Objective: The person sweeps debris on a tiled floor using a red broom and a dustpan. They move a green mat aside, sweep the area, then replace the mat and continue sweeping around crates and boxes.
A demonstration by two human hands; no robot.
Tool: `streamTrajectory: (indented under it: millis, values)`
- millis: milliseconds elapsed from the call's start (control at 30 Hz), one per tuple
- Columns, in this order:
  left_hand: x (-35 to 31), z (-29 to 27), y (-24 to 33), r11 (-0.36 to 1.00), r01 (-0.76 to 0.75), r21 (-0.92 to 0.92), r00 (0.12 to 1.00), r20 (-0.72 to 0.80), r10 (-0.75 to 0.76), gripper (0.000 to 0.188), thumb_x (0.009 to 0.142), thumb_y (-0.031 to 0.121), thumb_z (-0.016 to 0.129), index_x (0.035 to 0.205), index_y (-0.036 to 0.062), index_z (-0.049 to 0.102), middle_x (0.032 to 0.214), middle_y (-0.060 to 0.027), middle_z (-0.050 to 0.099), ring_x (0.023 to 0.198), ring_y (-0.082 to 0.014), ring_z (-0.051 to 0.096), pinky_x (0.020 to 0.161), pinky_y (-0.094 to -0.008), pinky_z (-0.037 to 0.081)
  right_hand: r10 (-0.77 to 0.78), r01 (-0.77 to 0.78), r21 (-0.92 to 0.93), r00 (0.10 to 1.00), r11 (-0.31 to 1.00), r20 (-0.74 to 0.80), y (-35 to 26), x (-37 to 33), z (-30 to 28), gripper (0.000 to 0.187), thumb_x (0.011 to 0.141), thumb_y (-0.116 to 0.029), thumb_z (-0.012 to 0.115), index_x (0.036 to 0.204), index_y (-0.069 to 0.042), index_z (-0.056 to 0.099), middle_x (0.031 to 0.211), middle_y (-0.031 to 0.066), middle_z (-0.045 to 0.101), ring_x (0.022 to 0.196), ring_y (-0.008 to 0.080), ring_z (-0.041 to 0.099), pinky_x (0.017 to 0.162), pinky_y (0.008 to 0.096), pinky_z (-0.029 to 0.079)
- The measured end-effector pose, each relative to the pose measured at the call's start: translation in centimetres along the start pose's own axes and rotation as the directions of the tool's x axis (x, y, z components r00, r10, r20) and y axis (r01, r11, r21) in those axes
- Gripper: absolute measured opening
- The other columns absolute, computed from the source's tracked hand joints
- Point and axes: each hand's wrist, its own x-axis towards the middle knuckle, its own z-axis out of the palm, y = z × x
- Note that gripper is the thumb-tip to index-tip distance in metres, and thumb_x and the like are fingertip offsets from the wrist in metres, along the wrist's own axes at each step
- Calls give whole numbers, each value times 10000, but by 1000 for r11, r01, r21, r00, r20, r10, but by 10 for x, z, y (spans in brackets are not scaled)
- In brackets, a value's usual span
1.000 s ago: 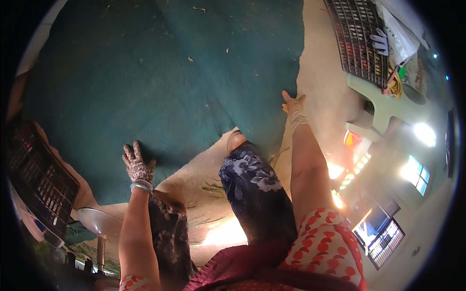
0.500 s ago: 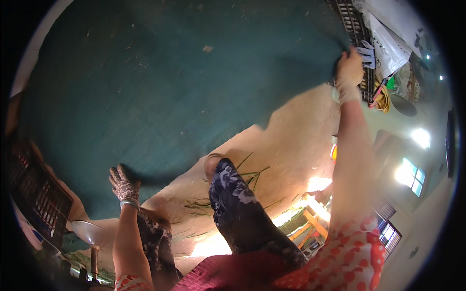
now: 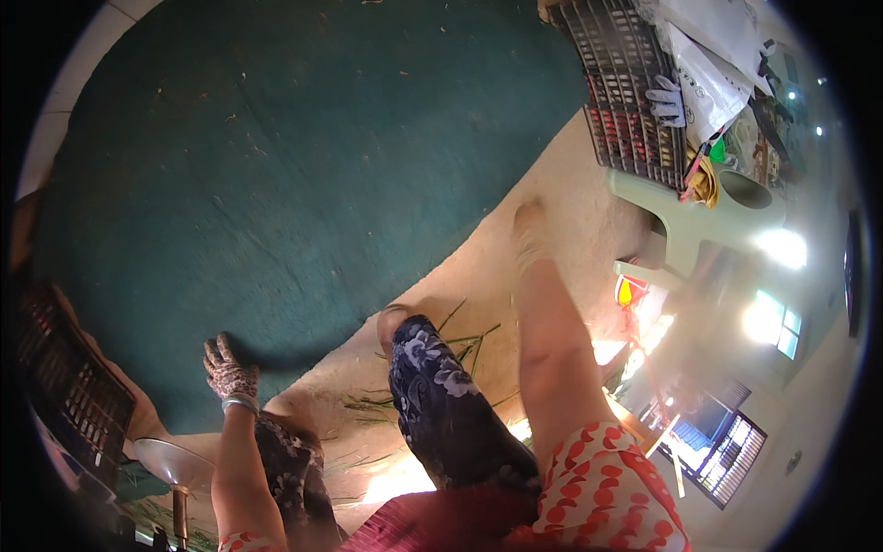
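A large dark green cloth (image 3: 303, 175) lies spread over the floor, with small bits scattered on it. My left hand (image 3: 230, 370), in a patterned glove with a silver bangle at the wrist, rests on the cloth near its front edge, fingers spread and nothing held. My right hand (image 3: 531, 228) is over the pale floor just right of the cloth's edge. Motion smears its fingers, so I cannot make out their shape or anything in them.
A black plastic crate (image 3: 635, 101) with a grey glove (image 3: 665, 101) on it stands at far right, beside a pale green stool (image 3: 690, 207). Another dark crate (image 3: 78, 386) and a metal lamp shade (image 3: 173, 463) are at left. Green stalks (image 3: 372, 402) lie by my knees.
My right hand has come left and nearer to me, away from the cloth's edge beside the crate. That edge now lies straighter. My left hand stays on the cloth.
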Motion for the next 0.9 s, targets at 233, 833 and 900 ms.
streamTrajectory:
  millis: [233,833,900]
  values:
    - [3,1,-6,999,-43,-14,998,-36,43,951,611,274,756,1374,235,190,1441,-89,147,1297,-314,207,991,-494,299,387,-759,472,641,448,663,38,-65,80,391,918,-344,377,1171,-67,487,1177,39,530,1076,180,490,870,337,432]
    - [7,2,-10,996,-90,3,995,-40,90,954,593,285,759,1369,211,209,1429,-119,159,1271,-348,235,989,-474,301,1,-533,798,832,283,555,-84,-45,51,493,894,-413,378,1254,-80,429,1336,65,402,1186,223,415,969,355,339]
    - [8,2,-12,994,-106,-10,994,-43,105,951,592,283,760,1367,210,213,1427,-120,164,1267,-352,238,986,-472,306,52,-465,819,877,337,477,-84,-29,37,499,892,-417,382,1258,-80,426,1339,70,398,1184,229,417,963,357,345]
